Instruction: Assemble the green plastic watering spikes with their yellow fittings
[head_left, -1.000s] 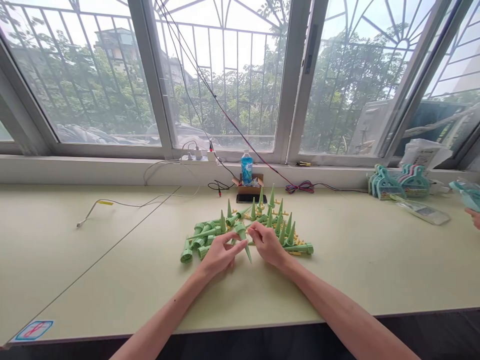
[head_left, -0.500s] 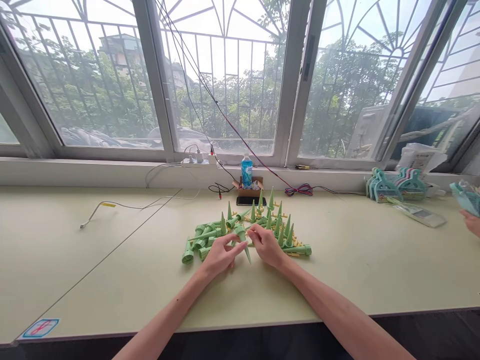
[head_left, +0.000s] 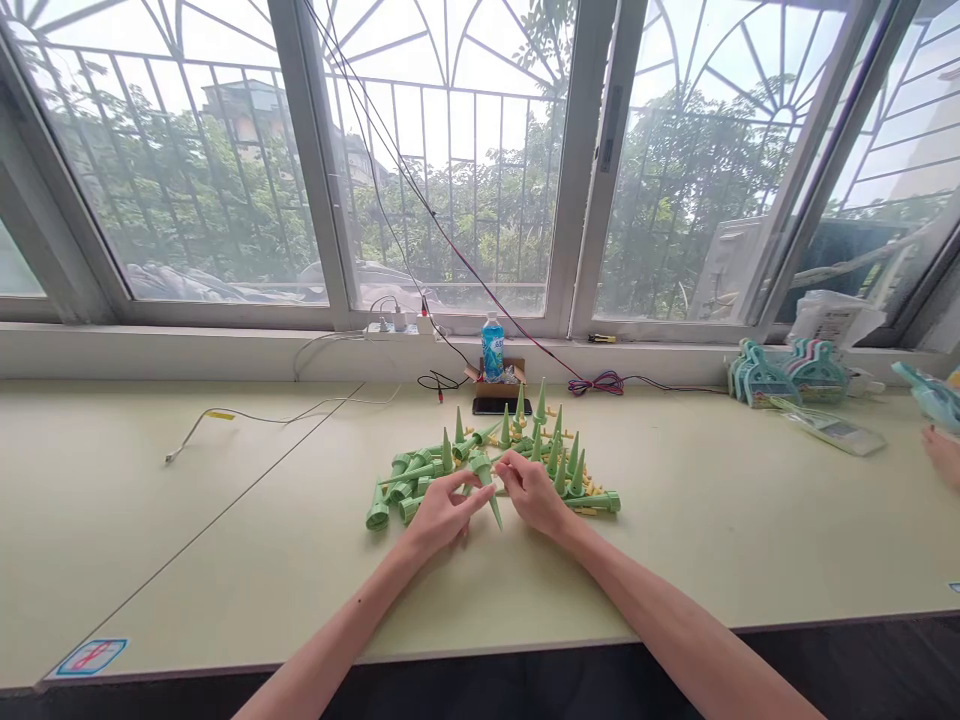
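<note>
My left hand (head_left: 437, 512) is closed on a green plastic watering spike (head_left: 481, 464), its ridged cap up and its pointed tip slanting down to the right. Close beside the spike's right side, my right hand (head_left: 534, 492) has its fingers pinched together; whatever they hold is too small or hidden to make out. More green spikes (head_left: 411, 468) lie in a heap behind my left hand. Several others (head_left: 576, 472) stand points-up behind my right hand, with small yellow plastic pieces (head_left: 598, 490) scattered among them.
Behind the heap are a phone (head_left: 491, 406), a small cardboard box (head_left: 501, 388) and a blue bottle (head_left: 493, 348). Cables (head_left: 600, 382) run along the back. Teal plastic items (head_left: 769, 378) stand at right, near another person's hand (head_left: 941, 455). A white cable (head_left: 255, 415) lies at left.
The view has shifted slightly. My hands and the spike hold nearly the same pose. The other person's hand at the far right has moved a little.
</note>
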